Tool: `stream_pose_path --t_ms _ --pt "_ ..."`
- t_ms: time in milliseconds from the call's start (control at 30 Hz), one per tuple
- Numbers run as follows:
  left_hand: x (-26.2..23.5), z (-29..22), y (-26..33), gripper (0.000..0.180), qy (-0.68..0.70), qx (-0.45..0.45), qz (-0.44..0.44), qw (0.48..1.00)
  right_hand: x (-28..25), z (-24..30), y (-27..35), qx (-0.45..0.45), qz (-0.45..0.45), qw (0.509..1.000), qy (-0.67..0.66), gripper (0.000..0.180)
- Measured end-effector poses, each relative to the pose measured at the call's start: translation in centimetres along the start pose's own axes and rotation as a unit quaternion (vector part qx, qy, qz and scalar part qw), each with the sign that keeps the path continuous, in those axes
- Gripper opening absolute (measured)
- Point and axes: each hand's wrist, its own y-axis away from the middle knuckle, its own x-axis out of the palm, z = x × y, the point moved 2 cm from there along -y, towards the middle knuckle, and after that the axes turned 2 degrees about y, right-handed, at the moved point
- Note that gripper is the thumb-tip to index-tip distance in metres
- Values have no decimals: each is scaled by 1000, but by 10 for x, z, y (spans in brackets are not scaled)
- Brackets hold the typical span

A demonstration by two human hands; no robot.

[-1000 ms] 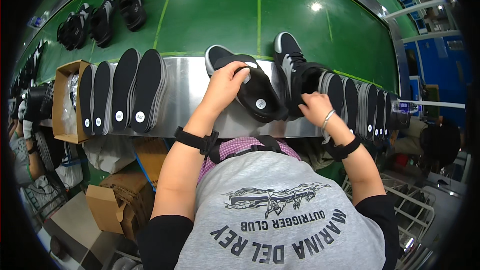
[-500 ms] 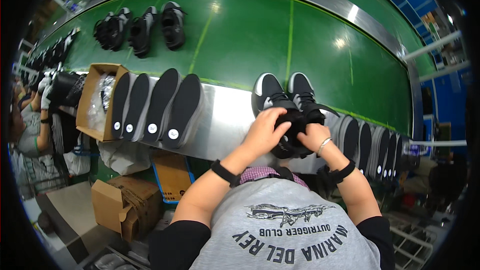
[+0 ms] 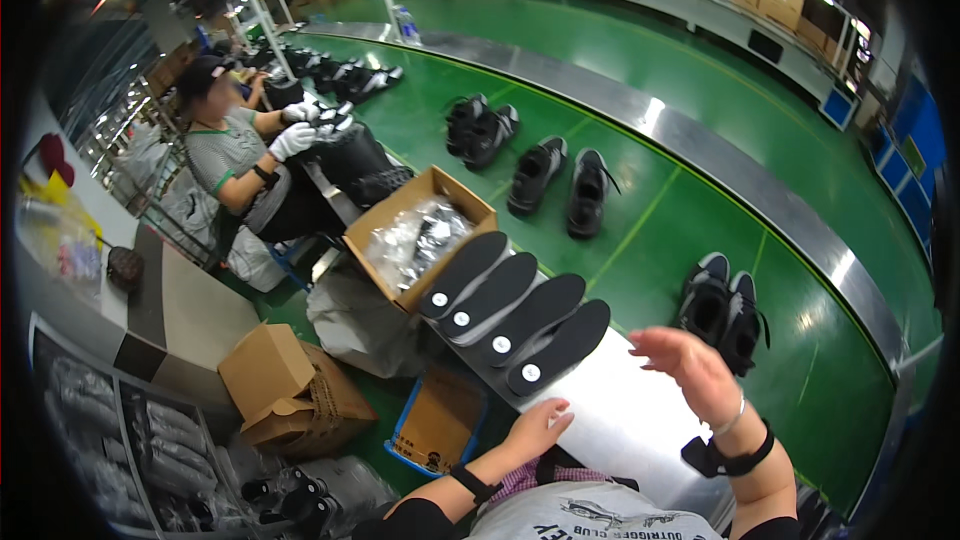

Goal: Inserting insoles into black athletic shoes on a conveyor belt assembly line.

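Observation:
My left hand (image 3: pixel 537 430) hovers at the near edge of the metal ledge (image 3: pixel 625 400), just below the closest stack of black insoles (image 3: pixel 570 340). Its fingers are loosely bent and apart, with nothing in them. Raised over the ledge, my right hand (image 3: pixel 692 372) has its fingers stretched out and holds nothing. Beyond it, a black shoe (image 3: pixel 704 305) with a grey toe stands beside its mate (image 3: pixel 741 325) on the green work surface (image 3: pixel 640 270). Several insole stacks with round white stickers run leftward along the ledge.
An open cardboard box (image 3: pixel 470 198) of clear plastic packets sits left of the insoles. More black shoes (image 3: pixel 590 195) stand farther along the green surface. At the left, a co-worker's gloved hand (image 3: pixel 293 141) handles shoes. Below are a brown carton (image 3: pixel 300 395) and a blue-edged tray (image 3: pixel 440 420).
My hands have let go of the pair of shoes, which now stands farther out on the green surface. The view has swung left, and both hands are now near the insole stacks.

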Motion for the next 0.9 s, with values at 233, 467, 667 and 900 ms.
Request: stream_pose_path --t_ms 233,467,667,900 --pt "-11 14 60 34 22 -47 -73 996 123 97 51 -170 239 939 -179 66" --pt "31 14 155 34 32 -132 -125 983 147 129 112 -342 524 705 -334 95" --pt "65 37 255 40 -11 -211 -140 967 181 151 139 -242 377 715 -536 78" --pt "54 42 317 36 -11 -199 -271 942 256 131 188 -2 626 472 -620 103"
